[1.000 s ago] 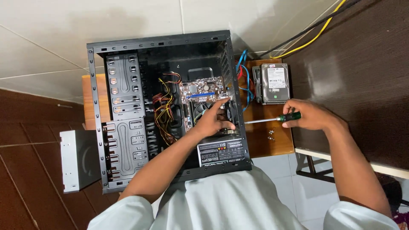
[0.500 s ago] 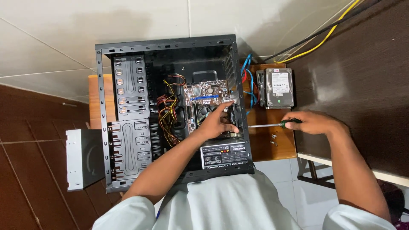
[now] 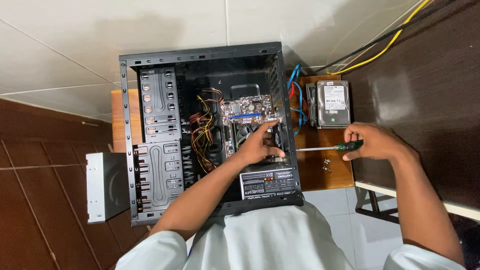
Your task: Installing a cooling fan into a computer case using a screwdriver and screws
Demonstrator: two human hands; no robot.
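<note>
Head view: the right hand (image 3: 372,142) is closed around the green handle of a screwdriver (image 3: 327,148), lying just right of the open computer case (image 3: 200,55). Inside the case, the left hand (image 3: 260,145) rests with spread fingers on the motherboard (image 3: 247,107), grasping nothing. Loose screws (image 3: 326,165) and a hard drive (image 3: 332,104) sit right of the case on a wooden stool (image 3: 325,177).

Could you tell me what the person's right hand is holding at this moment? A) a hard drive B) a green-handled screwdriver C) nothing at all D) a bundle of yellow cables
B: the right hand grips the green-handled screwdriver over the wooden stool, its shaft pointing toward the open computer case, while the hard drive lies untouched beyond it.
</note>
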